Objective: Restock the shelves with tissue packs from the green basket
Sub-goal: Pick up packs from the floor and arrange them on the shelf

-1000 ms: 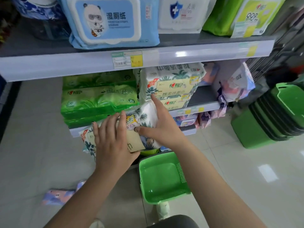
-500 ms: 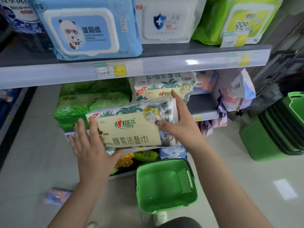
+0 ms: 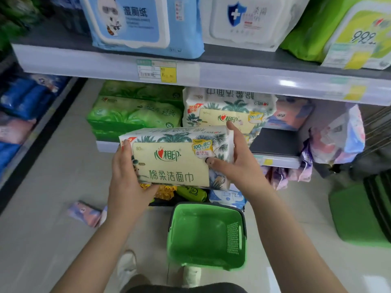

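Cream and palm-printed, the tissue pack [image 3: 177,157] sits between your two hands in front of the middle shelf [image 3: 275,142], held level with its label facing you. Your left hand [image 3: 127,176] grasps the pack's left end, fingers running up its side and thumb tucked under the bottom edge. Your right hand [image 3: 237,163] grasps the right end, thumb pressed on the front near the price sticker and fingers wrapped behind. Just behind the pack, a stack of matching packs [image 3: 228,111] stands on that shelf, with green packs [image 3: 135,111] beside it to the left. Below your arms, the green basket [image 3: 207,235] rests on the floor, and a small pink packet [image 3: 84,212] lies on the tiles to its left.
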`<state>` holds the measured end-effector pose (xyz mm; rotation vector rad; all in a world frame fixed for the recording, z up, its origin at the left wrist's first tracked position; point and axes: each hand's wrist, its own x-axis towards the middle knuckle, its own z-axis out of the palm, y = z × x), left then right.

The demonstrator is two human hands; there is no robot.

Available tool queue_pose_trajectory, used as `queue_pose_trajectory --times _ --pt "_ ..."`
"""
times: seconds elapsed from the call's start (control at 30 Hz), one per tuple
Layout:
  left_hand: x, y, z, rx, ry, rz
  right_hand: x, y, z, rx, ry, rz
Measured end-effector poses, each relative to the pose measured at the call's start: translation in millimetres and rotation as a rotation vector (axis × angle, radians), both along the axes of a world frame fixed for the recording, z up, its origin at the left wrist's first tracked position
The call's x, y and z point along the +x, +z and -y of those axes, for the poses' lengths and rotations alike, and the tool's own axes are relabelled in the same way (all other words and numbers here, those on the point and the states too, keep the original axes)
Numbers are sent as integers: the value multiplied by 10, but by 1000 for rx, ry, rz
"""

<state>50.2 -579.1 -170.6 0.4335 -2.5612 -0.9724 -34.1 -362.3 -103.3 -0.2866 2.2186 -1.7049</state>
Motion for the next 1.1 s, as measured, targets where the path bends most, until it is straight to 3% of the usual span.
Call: queue_pose_trajectory --times 0.23,0.53,0.8,1.1 --pt "18 160 612 -17 126 11 -199 -73 736 -77 142 34" --pt "-419 232 1408 -58 58 -58 -578 -25 1451 -110 138 14" --pt "-853 379 1605 -75 43 -52 -878 156 1675 -46 70 -8" --pt "-43 176 1439 -54 104 -57 -409 -54 1633 -129 257 67"
